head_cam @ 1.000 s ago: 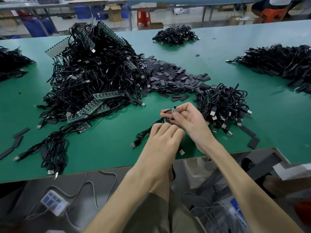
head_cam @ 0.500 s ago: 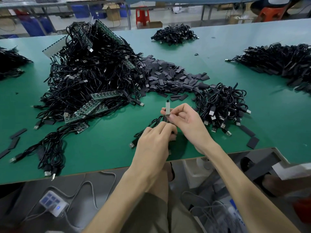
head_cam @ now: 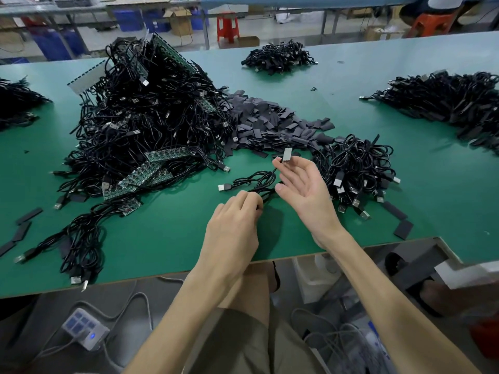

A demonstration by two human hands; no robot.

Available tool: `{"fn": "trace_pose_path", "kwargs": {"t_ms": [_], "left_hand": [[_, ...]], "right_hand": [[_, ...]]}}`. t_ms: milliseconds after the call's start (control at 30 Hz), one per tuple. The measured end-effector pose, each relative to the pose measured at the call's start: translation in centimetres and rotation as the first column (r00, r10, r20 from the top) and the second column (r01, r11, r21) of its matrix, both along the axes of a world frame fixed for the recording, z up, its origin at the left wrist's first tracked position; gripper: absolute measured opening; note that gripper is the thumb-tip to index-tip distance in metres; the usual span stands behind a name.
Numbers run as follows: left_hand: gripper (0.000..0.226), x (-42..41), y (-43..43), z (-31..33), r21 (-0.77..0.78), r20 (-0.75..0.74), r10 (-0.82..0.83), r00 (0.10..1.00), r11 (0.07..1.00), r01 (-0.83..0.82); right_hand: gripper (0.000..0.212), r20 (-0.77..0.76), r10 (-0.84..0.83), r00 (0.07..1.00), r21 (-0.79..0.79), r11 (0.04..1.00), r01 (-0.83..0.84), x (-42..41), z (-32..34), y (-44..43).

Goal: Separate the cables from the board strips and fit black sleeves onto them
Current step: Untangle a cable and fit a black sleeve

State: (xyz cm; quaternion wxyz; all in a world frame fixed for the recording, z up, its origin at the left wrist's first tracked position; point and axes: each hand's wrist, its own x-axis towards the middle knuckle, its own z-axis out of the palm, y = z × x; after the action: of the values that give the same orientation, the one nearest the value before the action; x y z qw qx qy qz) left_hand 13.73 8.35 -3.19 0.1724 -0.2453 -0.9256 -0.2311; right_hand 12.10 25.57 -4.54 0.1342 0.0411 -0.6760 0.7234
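Below the desk [head_cam: 162, 238] edge, at 7 o'clock, a white power strip [head_cam: 83, 330] lies on the floor. Over the near edge, the left hand [head_cam: 235, 222] has its fingers [head_cam: 252, 202] clenched around a looped black cable [head_cam: 259, 182], whose USB plug [head_cam: 222, 187] lies on the green top at 9 o'clock from the loop. The right hand [head_cam: 305, 190] is palm-up just beside it. Its fingertips pinch the cable's grey end piece [head_cam: 286, 155] upright above the desk, and the rest of the palm is relaxed.

At 3 o'clock from that hand sits a small pile of coiled cables [head_cam: 356, 168], with two loose flat sleeves [head_cam: 403, 229] nearer the edge. At 10 o'clock rises the large heap of cables [head_cam: 151, 117], threaded with green board strips [head_cam: 164, 155]. At 12 o'clock spreads a pile of black sleeves [head_cam: 272, 122]. Further cable piles lie at the far centre [head_cam: 278, 56] and far right [head_cam: 445, 101].
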Motion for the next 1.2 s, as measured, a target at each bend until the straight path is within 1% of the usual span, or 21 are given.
{"fn": "trace_pose_path", "kwargs": {"t_ms": [67, 133, 200, 233, 300, 400, 467, 600, 667, 767, 867, 933, 1000, 1100, 1200], "left_hand": [[0.002, -0.2, 0.0, 0.0, 0.022, -0.013, -0.006, 1.0, 1.0, 0.007], [0.014, -0.3, 0.0, -0.3, 0.055, -0.026, 0.021, 0.999, 0.998, -0.02], [0.015, -0.5, -0.2, -0.6, 0.124, -0.008, 0.053, 0.999, 0.991, -0.052], [0.015, -0.6, -0.3, -0.8, 0.173, 0.015, 0.071, 0.997, 0.982, -0.073], [0.022, -0.9, -0.4, -1.1, 0.258, 0.074, 0.11, 0.991, 0.958, -0.125], [0.03, -1.4, -0.5, -1.3, 0.331, 0.155, 0.117, 0.981, 0.929, -0.163], [0.03, -1.6, -0.7, -1.3, 0.355, 0.185, 0.07, 0.98, 0.925, -0.133], [0.024, -1.6, -1.1, -1.3, 0.338, 0.151, -0.076, 0.986, 0.941, 0.021], [0.024, -1.6, -1.3, -1.2, 0.325, 0.136, -0.114, 0.984, 0.943, 0.065], [0.028, -1.6, -1.5, -1.0, 0.322, 0.126, -0.15, 0.981, 0.941, 0.103], [0.029, -1.5, -1.5, -0.8, 0.327, 0.134, -0.162, 0.978, 0.938, 0.111], [0.028, -1.4, -1.4, -0.8, 0.353, 0.141, -0.163, 0.976, 0.93, 0.104], [0.026, -1.4, -1.4, -0.9, 0.401, 0.17, -0.136, 0.976, 0.914, 0.058], [0.023, -1.6, -1.1, -1.0, 0.468, 0.253, -0.075, 0.964, 0.882, -0.054], [0.028, -1.8, -1.2, -1.3, 0.418, 0.247, -0.013, 0.969, 0.903, -0.095]], "right_hand": [[0.047, -0.001, -0.007, 1.0, 0.007, 1.0, 0.007, 0.0, 0.0, 0.1], [0.045, 0.006, -0.03, 1.0, 0.013, 0.999, 0.03, 0.0, 0.1, 0.2], [0.044, 0.013, -0.068, 0.998, 0.048, 0.997, 0.067, -0.1, 0.2, 0.2], [0.043, 0.022, -0.078, 0.997, 0.069, 0.995, 0.076, -0.1, 0.2, 0.2], [0.038, 0.05, -0.078, 0.996, 0.126, 0.989, 0.071, -0.1, 0.1, 0.1], [0.029, 0.088, -0.076, 0.993, 0.25, 0.967, 0.051, -0.2, -0.2, 0.0], [0.026, 0.111, -0.069, 0.991, 0.318, 0.948, 0.03, -0.4, -0.3, -0.1], [0.019, 0.112, -0.073, 0.991, 0.424, 0.906, 0.019, -0.5, -0.6, -0.3], [0.013, 0.107, -0.074, 0.991, 0.418, 0.908, 0.022, -0.4, -0.5, -0.3], [0.013, 0.087, -0.041, 0.995, 0.358, 0.934, 0.007, -0.3, -0.6, -0.1], [0.013, 0.084, -0.022, 0.996, 0.248, 0.969, 0.0, -0.3, -0.6, 0.1], [0.011, 0.073, -0.044, 0.996, 0.248, 0.969, 0.024, -0.4, -0.7, 0.1], [0.011, 0.059, -0.086, 0.995, 0.225, 0.972, 0.071, -0.4, -0.7, 0.1], [0.01, 0.064, -0.143, 0.988, 0.127, 0.983, 0.134, -0.5, -0.6, 0.2], [0.01, 0.073, -0.134, 0.988, 0.087, 0.988, 0.127, -0.5, -0.5, 0.1]]}}
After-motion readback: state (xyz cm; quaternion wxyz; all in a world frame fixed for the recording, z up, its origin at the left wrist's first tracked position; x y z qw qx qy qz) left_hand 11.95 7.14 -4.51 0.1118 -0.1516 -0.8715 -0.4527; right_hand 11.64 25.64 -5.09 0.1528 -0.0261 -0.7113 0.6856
